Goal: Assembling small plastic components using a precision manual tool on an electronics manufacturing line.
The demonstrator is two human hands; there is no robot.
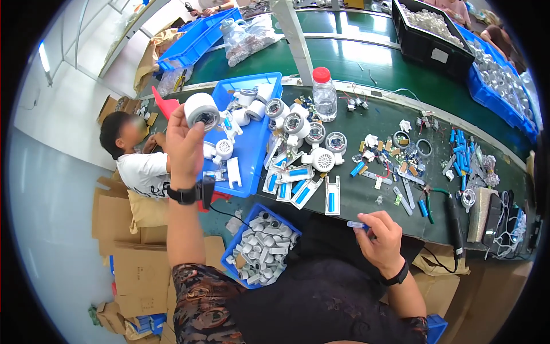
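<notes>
My left hand [184, 148] is raised at the left, with its fingers closed around a white round fan housing [201, 111] whose open dark end faces me. Below it lies a blue tray [247, 166] with white fan parts in it. At the table's front edge, my right hand [380, 239] pinches a small slim pale-and-blue piece [357, 225]; its exact kind does not show. Just left of that hand, several white handle shells with blue battery cells [332, 196] lie on the table. Behind them stand round fan heads [323, 160].
A clear bottle with a red cap [324, 97] stands at the back. Loose rings, wires and blue cells [460, 150] spread rightward, near green-handled pliers [429, 203] and a black cylindrical tool [454, 226]. A blue bin of white parts [260, 249] sits below. Another person [134, 155] is at left.
</notes>
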